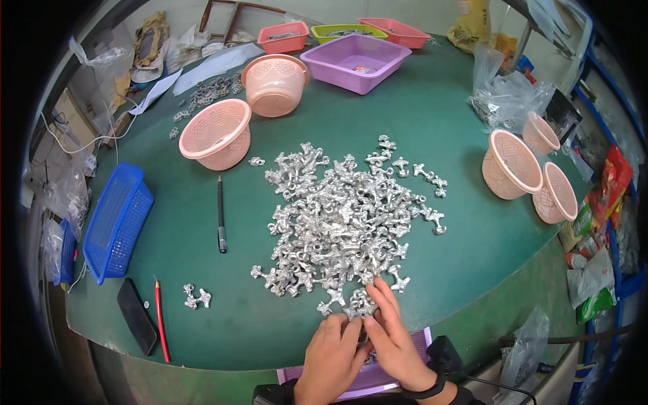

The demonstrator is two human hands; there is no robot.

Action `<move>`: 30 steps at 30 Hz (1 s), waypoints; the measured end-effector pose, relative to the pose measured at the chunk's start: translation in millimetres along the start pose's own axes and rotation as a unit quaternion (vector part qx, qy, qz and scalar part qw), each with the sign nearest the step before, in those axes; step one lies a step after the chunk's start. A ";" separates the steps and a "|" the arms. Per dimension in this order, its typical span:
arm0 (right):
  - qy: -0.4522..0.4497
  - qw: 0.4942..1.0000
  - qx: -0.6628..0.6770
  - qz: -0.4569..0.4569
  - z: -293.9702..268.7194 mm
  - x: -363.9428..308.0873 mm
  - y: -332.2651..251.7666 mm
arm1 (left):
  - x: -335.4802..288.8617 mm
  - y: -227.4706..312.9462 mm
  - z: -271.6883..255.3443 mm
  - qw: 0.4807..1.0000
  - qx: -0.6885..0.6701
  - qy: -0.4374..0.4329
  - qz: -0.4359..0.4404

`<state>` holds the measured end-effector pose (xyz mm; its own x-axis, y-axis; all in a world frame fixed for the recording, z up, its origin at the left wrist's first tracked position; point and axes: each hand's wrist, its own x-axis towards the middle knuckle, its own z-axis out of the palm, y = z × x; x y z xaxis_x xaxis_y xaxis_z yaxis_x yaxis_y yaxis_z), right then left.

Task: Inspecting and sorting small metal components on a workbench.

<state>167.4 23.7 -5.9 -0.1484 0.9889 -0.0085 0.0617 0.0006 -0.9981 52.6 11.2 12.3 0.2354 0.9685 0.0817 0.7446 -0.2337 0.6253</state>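
A large heap of small silver metal castings [344, 216], knobbly and branched, covers the middle of the green table. At its near end, my left hand [332, 358] has its fingers bent and closed on a few castings [359, 304]; the fingertips partly hide them. Close beside it, my right hand [397, 341] reaches along the same pieces, fingers stretched and apart, with the fingertips touching the edge of the heap. Below both hands, a purple tray [287, 373] shows at the table's near edge, largely covered by my hands and wrists.
Left of the heap lie a black pen [221, 216], a red pencil [161, 320], a black phone [137, 316] and a blue basket [115, 223]. Pink baskets [216, 135] stand at far left, others [513, 165] at right. A purple basin [358, 64] sits at the back.
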 end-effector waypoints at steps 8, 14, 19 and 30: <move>-0.028 0.968 -0.222 -0.113 -33.6 10.6 -6.1 | -5.8 -11.2 -17.8 0.993 0.049 0.110 -0.019; -0.072 0.920 -0.360 -0.136 -21.8 18.4 -18.0 | -11.9 -18.2 -13.6 0.996 0.039 0.059 -0.057; -0.105 0.910 -0.394 -0.082 -29.1 22.4 -30.1 | -11.5 -26.1 -17.6 0.998 0.001 0.051 -0.041; 0.007 0.963 -0.253 -0.090 -37.3 19.0 -11.7 | -17.4 -33.8 -20.6 0.997 0.009 0.053 -0.064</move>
<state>200.6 48.1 7.9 -0.1887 0.9680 0.1652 0.5108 0.2404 -0.8254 10.5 4.1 5.7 0.0722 0.9939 0.0839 0.7755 -0.1088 0.6220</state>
